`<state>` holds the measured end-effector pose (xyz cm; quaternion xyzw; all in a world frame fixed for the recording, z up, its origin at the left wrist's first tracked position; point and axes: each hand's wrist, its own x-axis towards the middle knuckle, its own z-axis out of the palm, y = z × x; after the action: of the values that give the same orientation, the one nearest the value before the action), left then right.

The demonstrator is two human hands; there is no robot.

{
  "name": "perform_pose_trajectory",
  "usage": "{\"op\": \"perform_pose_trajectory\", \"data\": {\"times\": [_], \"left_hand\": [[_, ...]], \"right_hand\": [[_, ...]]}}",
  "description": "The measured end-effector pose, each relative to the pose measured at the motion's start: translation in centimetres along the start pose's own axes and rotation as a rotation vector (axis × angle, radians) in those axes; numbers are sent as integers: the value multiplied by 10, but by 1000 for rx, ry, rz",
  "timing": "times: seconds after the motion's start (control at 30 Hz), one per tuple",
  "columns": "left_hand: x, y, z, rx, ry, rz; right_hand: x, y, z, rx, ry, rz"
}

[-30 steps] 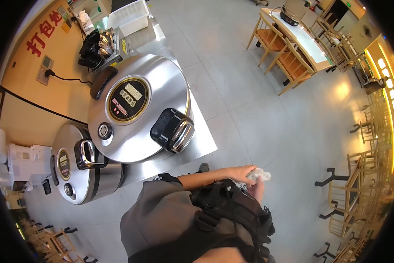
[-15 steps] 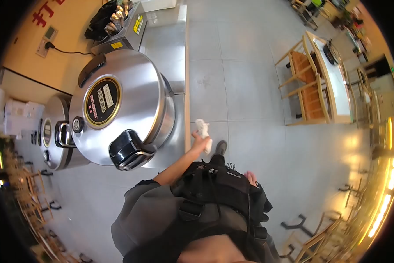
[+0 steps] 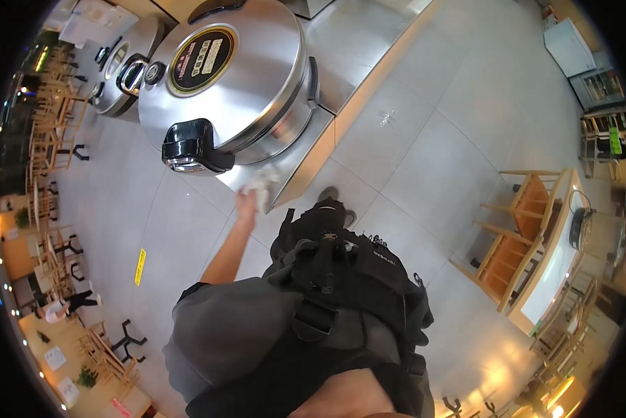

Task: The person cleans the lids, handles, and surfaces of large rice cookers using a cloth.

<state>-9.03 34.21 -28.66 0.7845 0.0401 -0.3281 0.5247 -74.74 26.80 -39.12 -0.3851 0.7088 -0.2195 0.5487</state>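
My left hand (image 3: 245,204) is closed around a crumpled white cloth (image 3: 260,187) in the head view. The cloth is over the near corner of the steel counter (image 3: 334,66); whether it presses on the metal I cannot tell. Just beyond the hand stands a large round steel cooker (image 3: 261,76) with its lid shut, a black front latch (image 3: 191,145) and a round dark label. My right hand does not show.
A second steel cooker (image 3: 121,63) stands to the left. Wooden chairs (image 3: 529,202) and a white-topped table (image 3: 551,279) are at the right. Whitish bits (image 3: 387,119) lie on the grey floor. A person (image 3: 55,310) is far off at the left.
My left hand and the cloth have gone from beside the counter's edge to its near corner, below the cooker. The view has turned. My right hand has gone out of sight.
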Motion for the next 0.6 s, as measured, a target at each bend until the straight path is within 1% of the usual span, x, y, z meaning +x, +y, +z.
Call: {"op": "perform_pose_trajectory", "data": {"times": [0.07, 0.13, 0.17, 0.2, 0.23, 0.3, 0.33, 0.37, 0.4, 0.43, 0.47, 0.5, 0.57, 0.6], "left_hand": [[12, 36, -42, 63, 194, 118], [98, 15, -100, 186, 301, 411], [103, 33, -106, 225, 317, 422], [104, 49, -110, 262, 332, 436], [106, 50, -112, 259, 337, 436], [105, 54, -105, 48, 156, 279], [81, 52, -80, 58, 175, 436], [101, 20, -75, 267, 302, 486], [77, 27, -47, 488, 440, 306], [66, 11, -23, 398, 491, 444], [53, 5, 2, 298, 480, 495], [55, -12, 21, 262, 497, 451], [33, -9, 81, 56, 498, 253], [25, -8, 111, 134, 504, 260]], "right_hand": [[17, 20, -17, -47, 2, -23], [29, 26, -29, -103, 10, -46], [37, 25, -32, -130, 15, -61], [63, -51, -20, 137, 74, 255], [73, -105, -3, 118, 94, 149], [113, -168, 17, 99, 71, 38], [126, -193, 27, 101, 74, 31], [134, -216, 40, 125, 12, -56], [140, -230, 51, 149, -49, -141], [144, -237, 61, 149, -46, -148], [148, -246, 72, 76, -99, -164], [154, -251, 80, -3, -151, -178], [170, -231, 78, -220, -258, -225], [201, -161, 27, -236, -254, -239]]}}
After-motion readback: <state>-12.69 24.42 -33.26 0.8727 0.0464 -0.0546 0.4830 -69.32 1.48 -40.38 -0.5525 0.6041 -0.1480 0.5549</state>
